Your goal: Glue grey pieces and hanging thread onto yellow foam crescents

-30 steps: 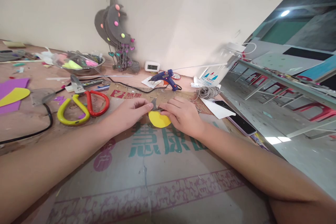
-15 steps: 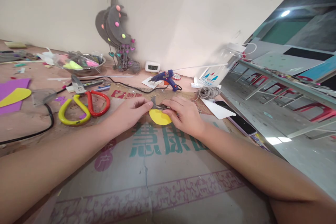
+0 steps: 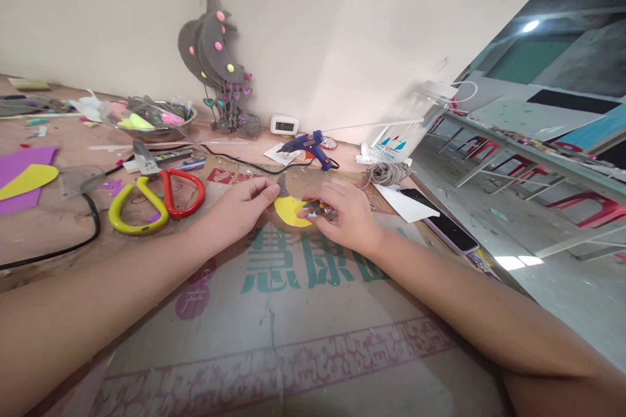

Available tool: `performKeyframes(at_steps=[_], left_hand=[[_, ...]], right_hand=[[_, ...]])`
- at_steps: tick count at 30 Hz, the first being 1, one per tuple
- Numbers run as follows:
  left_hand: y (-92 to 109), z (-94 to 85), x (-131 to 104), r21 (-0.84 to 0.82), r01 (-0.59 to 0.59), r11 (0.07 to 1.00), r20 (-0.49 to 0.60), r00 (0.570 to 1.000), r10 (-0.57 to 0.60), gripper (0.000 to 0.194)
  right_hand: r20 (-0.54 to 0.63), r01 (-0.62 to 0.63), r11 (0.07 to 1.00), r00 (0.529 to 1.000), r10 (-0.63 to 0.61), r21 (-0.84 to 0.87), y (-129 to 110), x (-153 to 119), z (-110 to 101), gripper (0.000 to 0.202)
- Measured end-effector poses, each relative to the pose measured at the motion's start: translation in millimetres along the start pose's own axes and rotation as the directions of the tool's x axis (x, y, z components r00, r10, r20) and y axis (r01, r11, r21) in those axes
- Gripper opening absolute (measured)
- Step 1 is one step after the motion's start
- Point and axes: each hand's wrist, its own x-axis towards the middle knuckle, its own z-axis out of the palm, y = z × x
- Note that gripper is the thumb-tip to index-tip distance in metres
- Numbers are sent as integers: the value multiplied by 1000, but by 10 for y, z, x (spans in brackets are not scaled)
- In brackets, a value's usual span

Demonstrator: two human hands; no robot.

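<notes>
A rounded yellow piece (image 3: 289,212), flat like foam or felt sheet, lies over the cardboard between my hands. A narrow grey piece (image 3: 282,184) shows at its upper left edge. My left hand (image 3: 252,205) pinches the left edge of the yellow piece, thumb on top beside the grey piece. At its right edge, my right hand (image 3: 345,212) has its fingers curled around a small dark object (image 3: 319,206) with bluish bits, mostly hidden and too small to name.
A blue glue gun (image 3: 310,146) lies behind my hands near a white digital clock (image 3: 284,124). Scissors (image 3: 141,205) with yellow and red handles are on the left. A phone (image 3: 440,221), grey twine (image 3: 390,172) and a clear jug (image 3: 405,127) stand or lie right.
My right hand's fingers have lifted and loosened, showing more of the small dark object. The yellow piece has shifted slightly left and up, and my left hand has moved slightly left.
</notes>
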Motion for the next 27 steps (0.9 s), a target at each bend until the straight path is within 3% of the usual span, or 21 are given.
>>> performKeyframes(at_steps=[6, 11, 17, 27], left_hand=[[58, -9, -11, 96, -44, 994, 19, 999, 43, 33], [67, -8, -28, 157, -8, 988, 51, 999, 0, 35], [58, -4, -22, 156, 1, 988, 76, 997, -13, 32], [90, -20, -46, 131, 20, 991, 28, 999, -24, 33]], right_hand=[[19, 44, 999, 999, -43, -26, 30, -14, 16, 14], [41, 52, 998, 998, -51, -20, 24, -12, 26, 17], [28, 35, 999, 999, -35, 12, 36, -12, 32, 17], [1, -39, 997, 999, 39, 60, 70, -8, 45, 13]])
